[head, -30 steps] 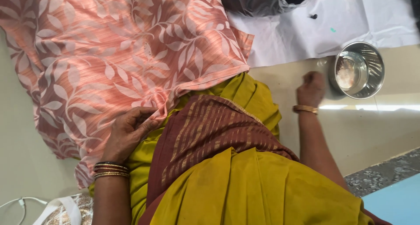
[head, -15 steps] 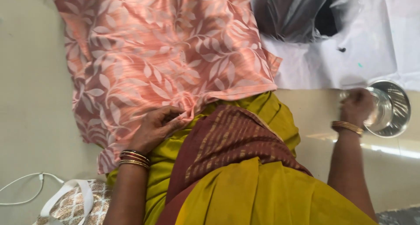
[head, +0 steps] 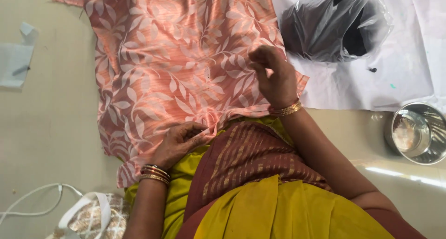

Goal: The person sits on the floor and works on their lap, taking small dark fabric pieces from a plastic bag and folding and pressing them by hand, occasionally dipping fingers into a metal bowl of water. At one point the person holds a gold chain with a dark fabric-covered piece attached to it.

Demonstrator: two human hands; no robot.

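A pink cloth with a pale leaf pattern (head: 172, 67) lies spread on the floor in front of me. My left hand (head: 179, 141) pinches its near edge where the cloth meets my yellow and maroon lap. My right hand (head: 274, 76) hovers over the cloth's right side with the fingers curled and pinched together; whether something small sits between the fingertips I cannot tell. Both wrists wear gold bangles.
A dark plastic bag (head: 332, 25) rests on white paper (head: 404, 67) at the upper right. A steel bowl (head: 418, 132) stands at the right. A white cable (head: 32, 199) and a patterned bag with white handles (head: 93, 216) lie lower left; a pale scrap (head: 16, 58) lies at left.
My right hand has left the steel bowl and come back left over the pink cloth. The view has shifted, so more of the cloth and the plastic bag shows.
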